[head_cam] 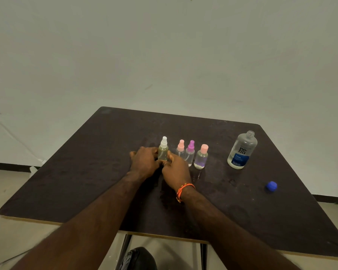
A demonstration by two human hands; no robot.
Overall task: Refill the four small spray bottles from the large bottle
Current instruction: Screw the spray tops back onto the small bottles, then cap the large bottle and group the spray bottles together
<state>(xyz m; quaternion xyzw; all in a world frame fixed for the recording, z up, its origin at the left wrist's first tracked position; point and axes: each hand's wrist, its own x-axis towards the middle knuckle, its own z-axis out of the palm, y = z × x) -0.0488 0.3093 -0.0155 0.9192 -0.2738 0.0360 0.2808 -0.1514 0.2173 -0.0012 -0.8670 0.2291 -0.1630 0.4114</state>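
Note:
Four small spray bottles stand in a row on the dark table (90, 172). The leftmost, with a white sprayer (163, 148), holds yellowish liquid. My left hand (144, 162) and my right hand (176, 168) both clasp its lower body. To its right stand a pink-topped bottle (180, 148), a purple-topped bottle (190, 152) and a wider pink-capped bottle (201, 157) with clear liquid. The large clear bottle (242, 151) with a blue label stands uncapped at the right. Its blue cap (271, 186) lies on the table nearer to me.
The table's far edge meets a pale wall. A wet smear (198, 175) shows on the tabletop in front of the small bottles. A dark shoe (139, 258) is under the near edge. An orange band is on my right wrist.

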